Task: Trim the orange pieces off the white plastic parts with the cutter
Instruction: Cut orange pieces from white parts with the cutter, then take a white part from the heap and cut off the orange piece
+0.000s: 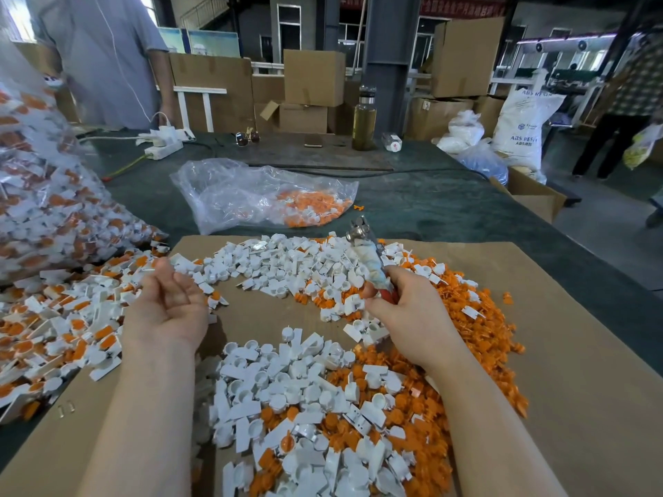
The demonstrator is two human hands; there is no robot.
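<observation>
Two hands work over one brown cardboard sheet laid on the dark green worktop. The left hand is palm-up with relaxed, slightly curled fingers and holds nothing. The right hand grips the one cutter by its wrapped handles, metal head pointing up and away. Loose white plastic parts and trimmed orange pieces lie in heaps on the sheet, too many to count. Untrimmed white-and-orange parts are heaped at the left edge. Two clear plastic bags are in view: the large bag at left is full of untrimmed parts; the smaller bag beyond the sheet holds orange pieces with some white ones. One bottle of yellowish liquid stands at the far edge.
</observation>
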